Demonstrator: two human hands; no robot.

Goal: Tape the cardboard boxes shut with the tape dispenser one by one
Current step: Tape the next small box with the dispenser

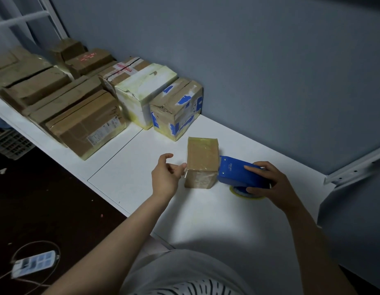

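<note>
The right hand (272, 184) gripped the blue tape dispenser (238, 173) against the small cardboard box (203, 161); the left hand (166, 174), fingers loosely curled, touched the box's left side.

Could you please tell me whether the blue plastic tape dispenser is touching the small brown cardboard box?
Touching. The head view shows the blue plastic tape dispenser butting against the right side of the small brown cardboard box, with no gap.

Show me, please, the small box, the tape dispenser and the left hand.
small box (203, 153): head view, taped top face.
tape dispenser (232, 173): head view, blue housing.
left hand (164, 177): head view, middle of hand.
</note>
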